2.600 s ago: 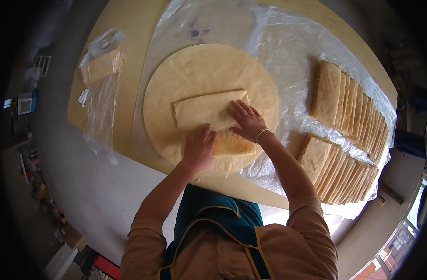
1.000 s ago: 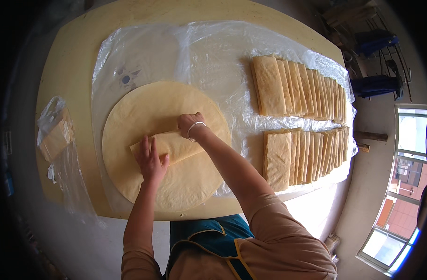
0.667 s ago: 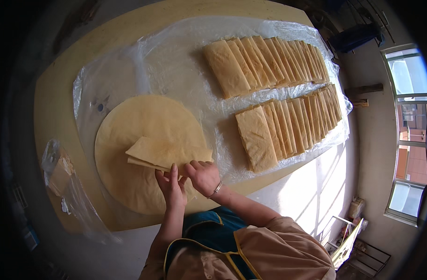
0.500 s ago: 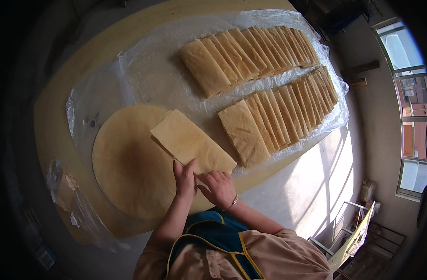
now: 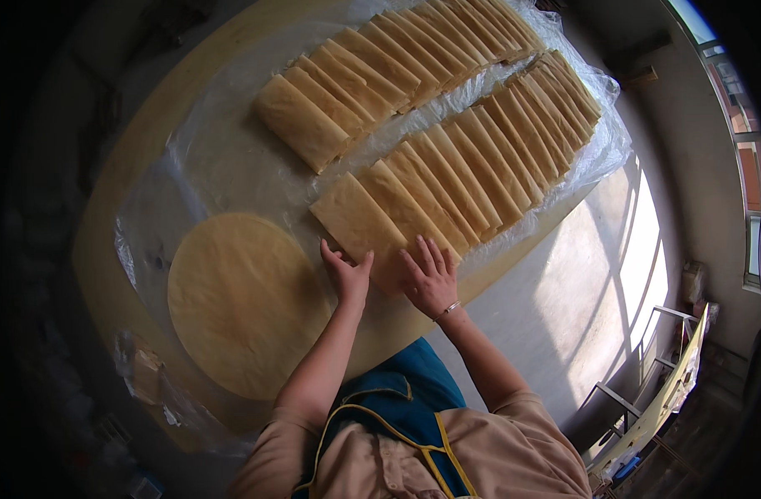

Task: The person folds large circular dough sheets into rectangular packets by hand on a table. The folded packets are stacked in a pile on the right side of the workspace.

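A folded thin flatbread, tan and rectangular, lies at the near-left end of the right-hand row of folded flatbreads, overlapping the one behind it. My right hand rests on its near part, fingers stretched out and slightly spread. At its near-left edge is my left hand, thumb and forefinger apart, holding nothing that I can see. Left of that hand lies a large round flatbread, darker in the middle; whether more lie beneath it cannot be made out.
A second row of folded flatbreads runs alongside, farther away. Clear plastic sheeting lies under both rows on the yellowish table. More crumpled plastic lies at the table's near left. A metal frame with a board stands at lower right.
The folded flatbread has moved right, from over the round one onto the end of the near row. Both hands moved with it; the left has let go and the right now lies flatter.
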`<action>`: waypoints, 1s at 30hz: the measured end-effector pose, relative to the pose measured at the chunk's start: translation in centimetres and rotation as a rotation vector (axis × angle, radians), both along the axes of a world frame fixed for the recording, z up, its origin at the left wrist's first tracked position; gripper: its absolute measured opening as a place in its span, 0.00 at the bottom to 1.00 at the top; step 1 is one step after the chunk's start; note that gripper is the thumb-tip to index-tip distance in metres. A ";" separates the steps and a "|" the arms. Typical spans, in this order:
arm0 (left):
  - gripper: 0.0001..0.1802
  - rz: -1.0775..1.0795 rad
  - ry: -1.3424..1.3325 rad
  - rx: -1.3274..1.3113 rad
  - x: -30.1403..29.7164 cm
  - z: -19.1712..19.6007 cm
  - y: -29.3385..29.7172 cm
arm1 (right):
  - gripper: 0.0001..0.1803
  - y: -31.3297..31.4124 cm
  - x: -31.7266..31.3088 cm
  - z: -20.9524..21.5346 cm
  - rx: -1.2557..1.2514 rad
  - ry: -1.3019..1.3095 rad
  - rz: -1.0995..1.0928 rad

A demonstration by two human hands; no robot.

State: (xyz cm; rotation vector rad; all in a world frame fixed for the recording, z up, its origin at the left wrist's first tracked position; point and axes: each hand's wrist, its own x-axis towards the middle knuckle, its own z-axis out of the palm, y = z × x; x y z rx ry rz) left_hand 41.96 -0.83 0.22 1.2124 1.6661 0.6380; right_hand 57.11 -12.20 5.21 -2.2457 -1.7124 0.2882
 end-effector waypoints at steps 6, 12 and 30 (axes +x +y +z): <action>0.60 -0.180 -0.080 -0.161 0.5 0.4 2.2 | 0.36 -0.7 1.8 -0.6 0.144 0.348 -0.250; 0.60 -0.519 0.220 0.179 0.2 -1.2 1.2 | 0.33 -0.1 1.6 -1.3 0.062 0.110 -0.192; 0.54 -0.505 0.302 0.186 -2.1 1.2 1.0 | 0.24 -0.8 -3.4 2.5 0.303 0.158 -0.213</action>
